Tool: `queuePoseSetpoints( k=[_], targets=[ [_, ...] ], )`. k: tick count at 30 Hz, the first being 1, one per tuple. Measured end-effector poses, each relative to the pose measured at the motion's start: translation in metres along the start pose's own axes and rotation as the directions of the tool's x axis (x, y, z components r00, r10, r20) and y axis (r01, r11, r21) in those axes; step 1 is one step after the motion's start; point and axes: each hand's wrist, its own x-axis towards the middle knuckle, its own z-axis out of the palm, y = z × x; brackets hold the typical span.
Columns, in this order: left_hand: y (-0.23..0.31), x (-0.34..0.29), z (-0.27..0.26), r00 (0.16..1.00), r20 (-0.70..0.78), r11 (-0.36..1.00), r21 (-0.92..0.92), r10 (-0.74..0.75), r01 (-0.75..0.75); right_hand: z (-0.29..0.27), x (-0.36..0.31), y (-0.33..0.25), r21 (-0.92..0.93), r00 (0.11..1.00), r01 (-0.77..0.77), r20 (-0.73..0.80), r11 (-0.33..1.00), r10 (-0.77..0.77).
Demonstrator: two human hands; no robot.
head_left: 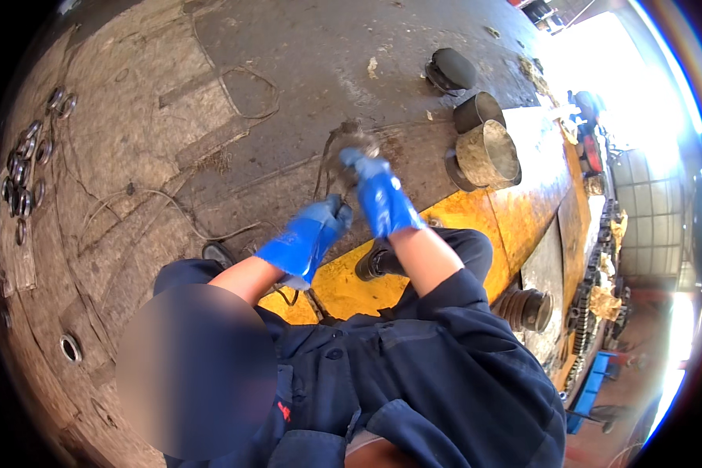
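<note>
Both my hands wear blue rubber gloves and work close together over the worn floor in front of me. My left hand (322, 225) is closed, its fingers curled around something too small to make out. Up and to its right, my right hand (378, 187) is closed too, a little smeared by motion. Just beyond its fingertips is a blurred grey-brown object (352, 139) whose kind I cannot tell. A thin dark loop (322, 168), like wire or cord, runs between that object and my left hand.
Several metal rings (25, 168) lie at the far left, with a single ring (71, 348) nearer. Open metal cylinders (487, 154) and a black round container (451, 70) stand to the right. A ribbed cylinder (525, 310) lies by my right side. A cable (183, 207) crosses the floor.
</note>
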Motion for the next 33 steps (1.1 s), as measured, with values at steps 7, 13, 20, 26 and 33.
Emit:
queuePoseSetpoints(
  k=[7, 13, 20, 26, 33],
  targets=[
    [0.026, -0.023, 0.014, 0.986, 0.009, 0.953, 0.254, 0.165, -0.162, -0.056, 0.067, -0.02, 0.465, 0.973, -0.191, -0.028, 0.865, 0.23],
    [0.022, -0.009, -0.016, 0.968, 0.158, 0.973, -0.155, 0.196, -0.172, -0.054, 0.073, -0.079, 0.392, 0.953, -0.295, 0.053, 0.871, 0.299],
    [-0.014, 0.02, -0.062, 0.991, 0.04, 0.685, -0.719, -0.128, 0.117, -0.019, 0.015, -0.067, 0.107, 0.96, 0.275, -0.091, 0.955, -0.266],
    [-0.021, 0.023, -0.066, 0.976, 0.045, 0.644, -0.745, -0.212, 0.174, -0.01, 0.06, 0.01, -0.076, 0.925, 0.378, 0.0, 0.923, -0.379],
    [-0.043, 0.01, -0.053, 0.911, 0.289, 0.661, -0.626, -0.294, 0.413, -0.002, 0.11, -0.004, -0.079, 0.957, 0.288, -0.019, 0.954, -0.29]
  ],
)
